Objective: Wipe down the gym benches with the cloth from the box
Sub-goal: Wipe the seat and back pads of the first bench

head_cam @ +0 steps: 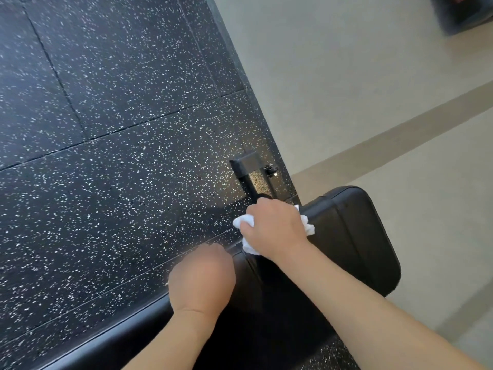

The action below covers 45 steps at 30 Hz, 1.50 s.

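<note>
A black padded gym bench runs from the bottom left up to the right of the view. My right hand is shut on a crumpled white cloth and presses it against the left side of the seat pad, near the gap between the two pads. My left hand rests curled on the left edge of the long pad, fingers bent over the rim, with no cloth in it. Much of the cloth is hidden under my right hand.
The bench's black metal foot with a small wheel stands on speckled black rubber flooring. Pale beige floor with a darker stripe lies to the right. A dark object sits at the top right corner.
</note>
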Available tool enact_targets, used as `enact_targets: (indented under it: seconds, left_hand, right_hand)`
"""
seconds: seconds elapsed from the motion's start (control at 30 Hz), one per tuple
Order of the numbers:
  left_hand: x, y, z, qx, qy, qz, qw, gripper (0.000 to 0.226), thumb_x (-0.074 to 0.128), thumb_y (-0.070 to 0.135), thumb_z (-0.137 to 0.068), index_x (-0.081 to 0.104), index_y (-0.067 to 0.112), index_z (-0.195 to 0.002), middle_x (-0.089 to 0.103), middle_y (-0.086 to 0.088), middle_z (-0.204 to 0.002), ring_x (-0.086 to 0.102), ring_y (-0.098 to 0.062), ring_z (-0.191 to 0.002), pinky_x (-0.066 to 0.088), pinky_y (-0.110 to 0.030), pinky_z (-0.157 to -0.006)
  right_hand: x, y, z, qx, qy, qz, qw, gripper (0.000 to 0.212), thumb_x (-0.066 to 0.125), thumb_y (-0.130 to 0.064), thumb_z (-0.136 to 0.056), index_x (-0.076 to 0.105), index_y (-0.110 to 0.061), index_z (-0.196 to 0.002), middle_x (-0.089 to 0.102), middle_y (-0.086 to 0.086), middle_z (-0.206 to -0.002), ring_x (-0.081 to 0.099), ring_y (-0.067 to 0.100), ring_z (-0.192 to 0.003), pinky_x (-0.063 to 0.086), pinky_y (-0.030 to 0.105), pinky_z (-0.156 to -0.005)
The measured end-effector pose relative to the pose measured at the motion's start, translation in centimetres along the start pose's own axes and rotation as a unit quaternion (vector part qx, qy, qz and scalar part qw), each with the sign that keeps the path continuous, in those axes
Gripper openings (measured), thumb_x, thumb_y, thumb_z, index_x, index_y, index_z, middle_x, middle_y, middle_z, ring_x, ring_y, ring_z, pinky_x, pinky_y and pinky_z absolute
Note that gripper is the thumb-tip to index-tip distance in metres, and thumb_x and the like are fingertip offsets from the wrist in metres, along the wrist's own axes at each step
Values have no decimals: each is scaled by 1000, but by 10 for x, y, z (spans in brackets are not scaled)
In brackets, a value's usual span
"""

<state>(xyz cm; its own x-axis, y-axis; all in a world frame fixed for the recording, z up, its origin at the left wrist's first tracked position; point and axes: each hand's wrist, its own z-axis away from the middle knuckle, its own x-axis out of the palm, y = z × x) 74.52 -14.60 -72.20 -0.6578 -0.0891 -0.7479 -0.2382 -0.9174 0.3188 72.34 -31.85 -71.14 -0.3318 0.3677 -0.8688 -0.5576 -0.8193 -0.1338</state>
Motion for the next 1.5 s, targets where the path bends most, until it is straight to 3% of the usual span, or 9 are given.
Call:
enact_targets:
  seconds: [0.17,0.33,0.57,0.73,0.93,1.07,1.3,1.4,1.5]
  left_hand:
    - [2,0,3,25,6,-15,1000,38,35,36,-101,42,21,-66,55,4,-71,55,-26,-63,34,-36,-58]
    - [2,0,3,20,10,-18,1000,40,34,37,-102,39,20,-65,50,5,-66,47,-24,-59,31,-35,-57]
    - [2,3,3,-5,8,-10,1000,41,33,36,-101,42,19,-64,52,3,-66,48,-25,-60,34,-36,-57]
    - [5,1,4,32,35,-36,998,40,31,35,-101,41,21,-66,49,5,-65,45,-23,-56,30,-34,-56]
    - [2,-4,13,142,19,-67,987,39,21,46,-101,59,35,-106,64,15,-95,63,-17,-81,41,-34,-66]
    - [0,-8,14,262,-16,-81,962,56,29,41,-103,47,19,-151,60,4,-141,60,-20,-123,52,-42,-95]
    - [4,21,24,510,-3,-162,844,61,47,23,-97,44,8,-156,38,-14,-163,35,-36,-152,31,-60,-121]
    - [41,49,45,587,-18,-226,777,61,47,24,-95,45,19,-156,38,-7,-165,33,-34,-154,25,-66,-121]
    - [74,55,68,549,12,-226,804,61,48,24,-92,48,19,-153,39,-8,-163,30,-38,-155,19,-69,-123]
  right_hand:
    - [-4,5,19,-137,46,49,988,10,64,-33,-77,69,-27,-72,56,-5,-67,60,20,-63,27,26,-56]
    - [-15,69,-12,113,62,86,988,28,49,-44,-95,68,-22,-92,66,3,-96,61,29,-87,31,35,-69]
    - [18,-18,37,-73,110,-2,991,25,54,-39,-89,58,-21,-72,54,0,-77,54,21,-67,30,31,-55]
    - [18,36,49,-165,250,-32,954,28,64,-32,-100,65,-14,-79,57,3,-79,55,23,-68,45,35,-57]
    - [32,86,87,89,327,-101,935,23,61,-39,-101,64,-16,-103,57,0,-98,56,19,-83,49,32,-60]
    - [66,55,125,98,340,-170,920,16,69,-31,-94,64,-18,-102,56,-3,-95,54,18,-79,46,30,-61]
    - [98,98,192,-58,316,-123,939,17,71,-25,-90,74,-14,-102,63,2,-93,58,21,-74,50,34,-62]
    - [99,148,214,109,363,-149,913,21,64,-29,-94,72,-13,-106,63,2,-98,61,23,-84,52,34,-61]
    - [104,150,220,243,391,-208,863,21,62,-31,-94,67,-14,-106,59,0,-102,57,20,-91,47,30,-59]
